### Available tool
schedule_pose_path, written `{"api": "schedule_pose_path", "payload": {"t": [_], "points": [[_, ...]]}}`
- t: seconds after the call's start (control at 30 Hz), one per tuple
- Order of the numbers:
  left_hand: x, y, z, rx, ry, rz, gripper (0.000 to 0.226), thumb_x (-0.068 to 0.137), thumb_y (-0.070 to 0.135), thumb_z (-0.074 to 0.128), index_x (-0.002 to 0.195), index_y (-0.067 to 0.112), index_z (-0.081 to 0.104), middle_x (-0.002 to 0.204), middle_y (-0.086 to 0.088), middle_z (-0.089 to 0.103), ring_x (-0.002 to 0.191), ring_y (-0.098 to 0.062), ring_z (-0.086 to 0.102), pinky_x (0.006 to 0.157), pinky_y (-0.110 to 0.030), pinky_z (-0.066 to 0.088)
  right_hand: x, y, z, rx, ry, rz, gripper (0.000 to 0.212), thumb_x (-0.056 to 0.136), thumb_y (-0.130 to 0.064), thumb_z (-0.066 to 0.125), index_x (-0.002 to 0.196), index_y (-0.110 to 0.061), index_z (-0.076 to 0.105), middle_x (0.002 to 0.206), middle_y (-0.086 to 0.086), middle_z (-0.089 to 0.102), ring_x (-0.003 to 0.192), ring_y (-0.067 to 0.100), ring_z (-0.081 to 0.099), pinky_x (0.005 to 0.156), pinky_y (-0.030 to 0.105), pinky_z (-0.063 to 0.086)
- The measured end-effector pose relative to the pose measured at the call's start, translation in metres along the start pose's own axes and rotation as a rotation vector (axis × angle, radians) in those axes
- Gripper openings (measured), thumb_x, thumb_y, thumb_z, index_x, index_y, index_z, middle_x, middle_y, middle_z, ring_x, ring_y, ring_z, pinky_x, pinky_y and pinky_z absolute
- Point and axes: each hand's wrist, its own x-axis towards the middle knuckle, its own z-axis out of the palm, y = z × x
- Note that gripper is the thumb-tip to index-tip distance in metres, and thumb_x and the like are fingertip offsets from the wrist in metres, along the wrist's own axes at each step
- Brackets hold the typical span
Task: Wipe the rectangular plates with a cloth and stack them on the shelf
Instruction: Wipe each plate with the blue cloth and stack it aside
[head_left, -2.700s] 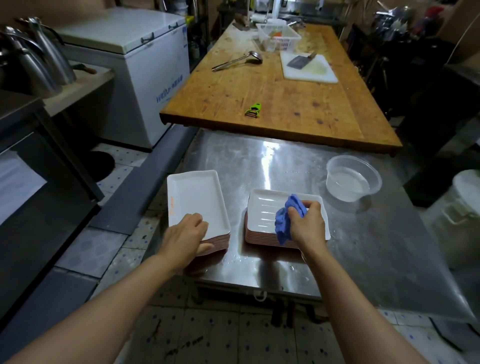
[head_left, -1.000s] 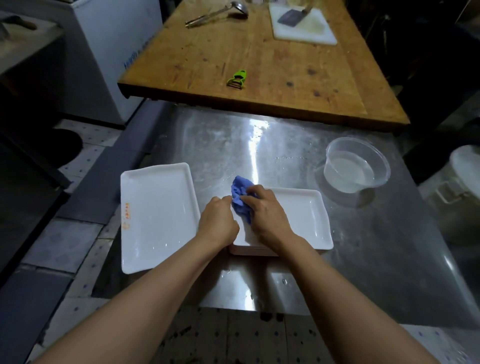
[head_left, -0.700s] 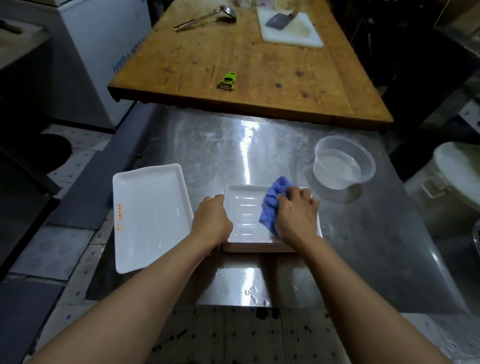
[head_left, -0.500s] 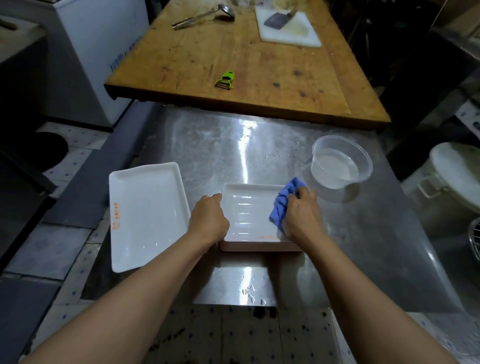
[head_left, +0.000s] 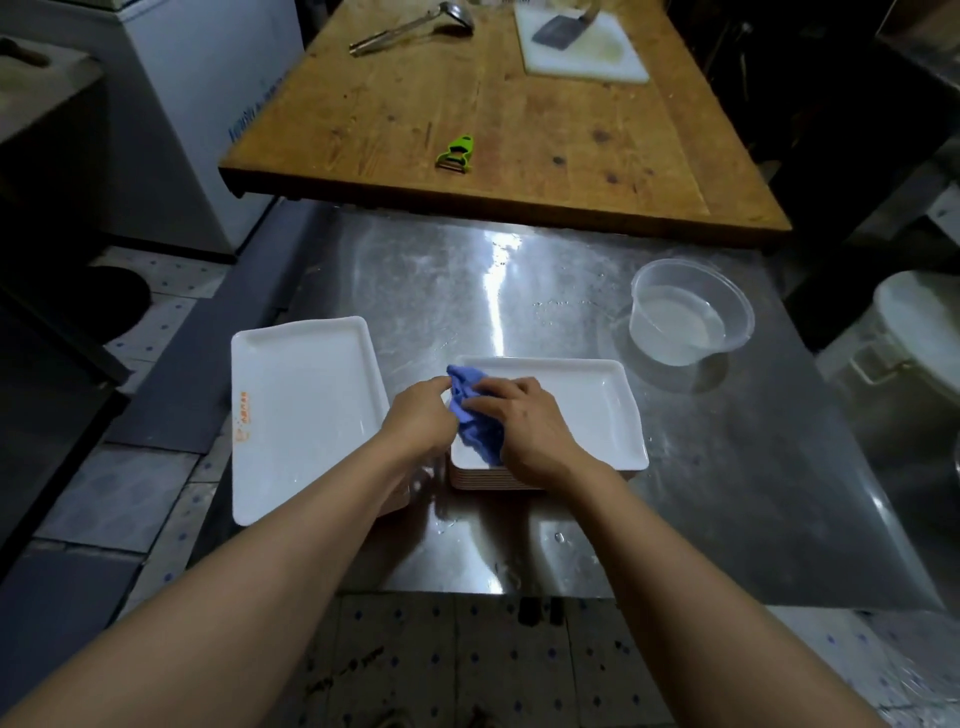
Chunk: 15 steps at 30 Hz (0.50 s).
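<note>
The cloth (head_left: 475, 415) has slid back to the plate's (head_left: 587, 410) left end under the gripping right hand (head_left: 524, 426); left hand (head_left: 421, 415) pinches the plate's edge beside it.

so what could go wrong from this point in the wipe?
1. The left stack of plates overhangs the steel table edge; a nudge from the left forearm could tip it off.
2. Water droplets lie on the table near the right stack, so it may slide under the push of the right hand with the blue cloth.
3. The clear tub of water sits close by; a wide stroke could knock it.
</note>
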Motion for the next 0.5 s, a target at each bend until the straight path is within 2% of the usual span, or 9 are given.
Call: {"api": "schedule_pose_path", "payload": {"t": [0.03,0.1,0.2,0.27,0.37,0.5], "points": [[0.001,0.000,-0.001,-0.012,-0.009,-0.010,0.058,0.086,0.001,0.047,0.141,0.020,0.042,0.124,-0.019,0.059,0.109,-0.034,0.058,0.076,-0.029,0.045,-0.006,-0.001,-0.001,-0.007,-0.037,-0.002,0.044,0.087,-0.019,0.060,0.130,-0.026,0.055,0.146,-0.004,0.040,0.122,0.029,0.038,0.098,0.033,0.029],[0.002,0.000,-0.002,-0.046,-0.018,-0.023,0.058,0.083,-0.002,0.048,0.137,0.018,0.047,0.125,-0.018,0.059,0.111,-0.034,0.058,0.082,-0.031,0.049,-0.016,-0.004,-0.002,-0.020,-0.109,0.003,0.045,0.089,-0.015,0.055,0.130,-0.033,0.053,0.145,-0.010,0.038,0.125,0.023,0.033,0.097,0.033,0.022],[0.003,0.002,-0.002,-0.071,-0.003,-0.051,0.064,0.080,-0.008,0.045,0.139,0.017,0.046,0.131,-0.016,0.055,0.115,-0.034,0.055,0.086,-0.033,0.050,-0.026,-0.008,-0.004,-0.037,-0.142,-0.006,0.045,0.092,-0.012,0.049,0.130,-0.035,0.052,0.142,-0.010,0.039,0.126,0.021,0.031,0.098,0.035,0.018],[0.002,0.003,0.000,-0.077,0.025,-0.068,0.063,0.081,-0.005,0.042,0.140,0.019,0.045,0.133,-0.014,0.054,0.115,-0.034,0.055,0.088,-0.031,0.050,-0.031,-0.011,-0.006,-0.051,-0.131,-0.006,0.045,0.092,-0.011,0.047,0.130,-0.034,0.052,0.141,-0.009,0.040,0.125,0.021,0.032,0.098,0.036,0.017],[0.001,0.005,0.005,-0.062,0.081,-0.070,0.055,0.085,0.003,0.041,0.137,0.019,0.048,0.129,-0.013,0.058,0.111,-0.034,0.058,0.092,-0.040,0.051,-0.043,-0.004,-0.007,-0.091,-0.088,0.056,0.040,0.091,-0.012,0.047,0.128,-0.028,0.054,0.139,-0.005,0.042,0.122,0.022,0.035,0.100,0.037,0.016],[-0.003,0.006,0.012,0.083,0.184,-0.011,0.052,0.083,0.007,0.055,0.133,0.014,0.051,0.124,-0.010,0.060,0.111,-0.029,0.056,0.088,-0.031,0.047,-0.067,0.021,-0.014,-0.206,-0.028,0.224,0.037,0.087,-0.013,0.050,0.121,-0.026,0.055,0.132,-0.003,0.045,0.118,0.023,0.037,0.098,0.038,0.020]]}}
